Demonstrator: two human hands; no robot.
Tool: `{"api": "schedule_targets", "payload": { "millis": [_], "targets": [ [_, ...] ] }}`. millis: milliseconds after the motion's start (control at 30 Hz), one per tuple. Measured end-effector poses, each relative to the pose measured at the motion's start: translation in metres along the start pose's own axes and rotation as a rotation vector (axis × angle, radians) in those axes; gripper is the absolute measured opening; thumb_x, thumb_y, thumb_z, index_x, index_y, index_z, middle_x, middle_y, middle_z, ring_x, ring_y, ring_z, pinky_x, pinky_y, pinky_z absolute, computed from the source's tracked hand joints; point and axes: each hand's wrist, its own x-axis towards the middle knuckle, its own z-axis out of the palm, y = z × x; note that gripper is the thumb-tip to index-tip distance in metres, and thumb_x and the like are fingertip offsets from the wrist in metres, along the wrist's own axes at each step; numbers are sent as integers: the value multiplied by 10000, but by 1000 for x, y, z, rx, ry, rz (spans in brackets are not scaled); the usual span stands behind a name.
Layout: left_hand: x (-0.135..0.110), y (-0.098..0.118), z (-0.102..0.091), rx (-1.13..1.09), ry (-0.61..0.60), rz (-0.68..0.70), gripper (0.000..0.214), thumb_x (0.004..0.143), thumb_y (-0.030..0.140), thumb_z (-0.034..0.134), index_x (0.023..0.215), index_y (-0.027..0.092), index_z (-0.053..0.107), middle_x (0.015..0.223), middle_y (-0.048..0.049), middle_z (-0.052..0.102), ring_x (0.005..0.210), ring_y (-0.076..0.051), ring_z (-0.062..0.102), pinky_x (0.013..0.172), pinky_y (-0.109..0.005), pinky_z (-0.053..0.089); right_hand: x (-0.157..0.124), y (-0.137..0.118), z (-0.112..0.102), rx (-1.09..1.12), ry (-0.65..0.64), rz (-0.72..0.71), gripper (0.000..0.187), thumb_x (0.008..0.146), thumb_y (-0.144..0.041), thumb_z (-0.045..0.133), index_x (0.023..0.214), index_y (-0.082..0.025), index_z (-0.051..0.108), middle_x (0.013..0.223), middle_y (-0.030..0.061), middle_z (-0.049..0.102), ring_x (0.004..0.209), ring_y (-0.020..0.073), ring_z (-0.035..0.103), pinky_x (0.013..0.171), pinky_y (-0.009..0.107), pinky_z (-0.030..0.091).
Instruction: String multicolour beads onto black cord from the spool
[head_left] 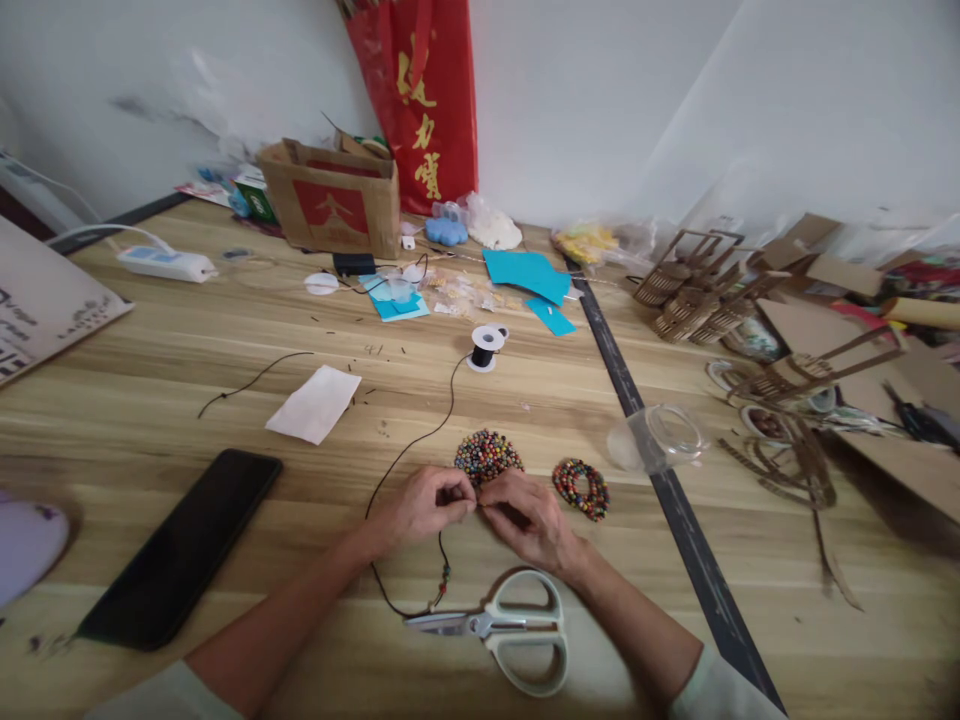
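Scissors (489, 622) lie nearest, with multicoloured beads (487, 452) just beyond the hands (531, 518)

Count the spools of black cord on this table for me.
1. The spool stands upright beyond the bead pile and both the left hand and right hand. Others may be hidden among the clutter.

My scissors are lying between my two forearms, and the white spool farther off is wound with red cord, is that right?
Not quite: the head view shows black cord on the white spool, not red. The scissors do lie between the left forearm and right forearm.
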Motion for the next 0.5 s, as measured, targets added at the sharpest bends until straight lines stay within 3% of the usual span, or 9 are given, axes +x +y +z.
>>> {"api": "schedule_targets", "payload": {
  "millis": [500],
  "targets": [
    [0, -2, 0, -2, 4, 21, 86, 749, 202, 577, 698, 147, 619, 598, 25, 542, 573, -109, 467, 546, -201, 367, 0, -1, 0, -11, 5, 3, 88, 935, -152, 539, 958, -183, 619, 855, 86, 686, 795, 182, 632, 715, 304, 514]
  ]
}}
